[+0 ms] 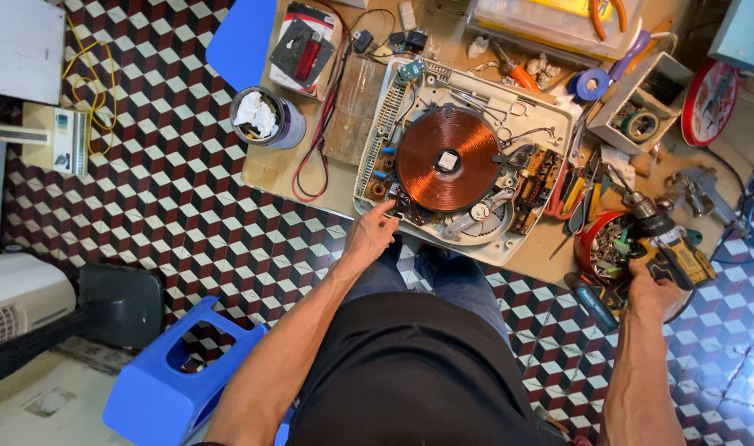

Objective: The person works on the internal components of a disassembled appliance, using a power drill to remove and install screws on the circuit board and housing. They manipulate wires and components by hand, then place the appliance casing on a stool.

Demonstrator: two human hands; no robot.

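Your induction cooker (463, 161) lies opened on the worktop (294, 177), top cover already off, copper coil (448, 159) and circuit boards still mounted. Your left hand (370, 234) touches its near-left corner, fingers loosely extended. Your right hand (654, 291) grips the cordless drill (670, 244).

The floor (187, 206) is tiled in a cube pattern of dark red, black and white. A low wooden worktable (265, 169) stands on it, its near edge and left corner bare, scuffed wood. Just off that left corner lies a blue plastic sheet (243, 37). A blue plastic stool (158, 388) sits at lower left, beside a black bin (121, 301) and a white appliance (17, 297). Daylight falls evenly from above.
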